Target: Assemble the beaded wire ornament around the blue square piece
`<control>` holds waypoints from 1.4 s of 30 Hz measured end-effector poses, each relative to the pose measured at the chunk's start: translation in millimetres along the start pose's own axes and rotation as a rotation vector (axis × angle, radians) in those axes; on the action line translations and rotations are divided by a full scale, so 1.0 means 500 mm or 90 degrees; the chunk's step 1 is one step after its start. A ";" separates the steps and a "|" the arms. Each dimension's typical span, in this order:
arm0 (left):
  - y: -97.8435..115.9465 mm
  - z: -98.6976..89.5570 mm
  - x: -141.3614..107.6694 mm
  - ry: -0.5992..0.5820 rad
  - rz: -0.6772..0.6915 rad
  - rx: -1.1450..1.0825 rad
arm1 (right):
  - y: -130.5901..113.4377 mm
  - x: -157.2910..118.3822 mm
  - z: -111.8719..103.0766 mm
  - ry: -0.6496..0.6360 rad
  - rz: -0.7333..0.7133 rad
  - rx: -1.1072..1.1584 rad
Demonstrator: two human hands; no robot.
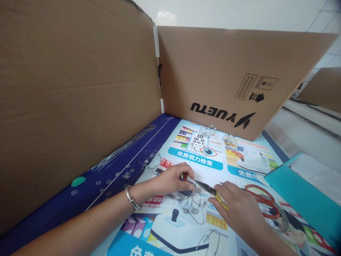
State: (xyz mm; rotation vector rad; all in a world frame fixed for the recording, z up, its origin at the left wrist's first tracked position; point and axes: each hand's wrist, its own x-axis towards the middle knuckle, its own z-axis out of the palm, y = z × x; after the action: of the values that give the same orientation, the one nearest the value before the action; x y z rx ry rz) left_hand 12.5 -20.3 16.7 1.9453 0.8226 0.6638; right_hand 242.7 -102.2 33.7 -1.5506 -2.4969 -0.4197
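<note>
Atop a glossy blue-and-white printed poster (pixel 165 233), wire work under way

Mid-poster, the right hand (pixel 234 209) is closed around yellow-handled steel needle-nose pliers (pixel 217 195), its fingers wrapped over the grips and the tips pointing at the left hand (pixel 170 179). That hand has its thumb and fingers pressed together, pinching a thin silver wire (pixel 189 180) right by the tips, though the exact grip is too small to tell. A silver bangle (pixel 131 197) circles the left wrist.

Just below both hands lies a loose tangle of thin wire loops set with clear beads (pixel 190 208). 2 similar beaded clusters (pixel 207 131) sit by the far wall, apparently shaped already. A bundle of straight silver wires (pixel 124 149) and scattered clear beads (pixel 114 176) lie unworked on the dark-blue poster edge.

Farther right rest red-handled scissors (pixel 262 201) and a teal folder (pixel 303 199). Brown corrugated cardboard panels (pixel 77 89) stand behind.
</note>
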 end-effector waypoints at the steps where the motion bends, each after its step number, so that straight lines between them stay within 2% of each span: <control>1: 0.003 0.002 0.000 0.008 0.006 0.000 | -0.002 0.001 -0.001 -0.007 -0.002 -0.002; 5: 0.019 0.003 0.001 0.009 0.055 0.013 | -0.009 0.006 -0.006 -0.034 -0.017 -0.019; 8: 0.030 0.003 -0.003 0.009 0.064 0.079 | -0.009 0.008 -0.008 -0.035 -0.017 -0.027; 13: 0.039 0.011 -0.011 0.070 0.050 0.203 | -0.008 0.006 -0.022 -0.039 0.038 -0.016; 21: 0.035 0.029 -0.013 0.136 0.040 0.223 | -0.030 -0.004 -0.033 -0.061 0.067 0.010; 28: 0.035 0.040 -0.013 0.140 0.028 0.250 | -0.029 -0.004 -0.025 -0.086 0.090 0.012; 42: 0.027 0.060 -0.021 0.124 0.005 0.303 | -0.038 -0.009 -0.026 -0.080 0.108 -0.012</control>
State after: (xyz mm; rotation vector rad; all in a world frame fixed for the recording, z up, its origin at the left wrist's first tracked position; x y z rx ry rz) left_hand 31.3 -49.0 13.5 2.3319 1.1784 0.7175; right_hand 227.5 -118.4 42.1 -1.8321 -2.4291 -0.3312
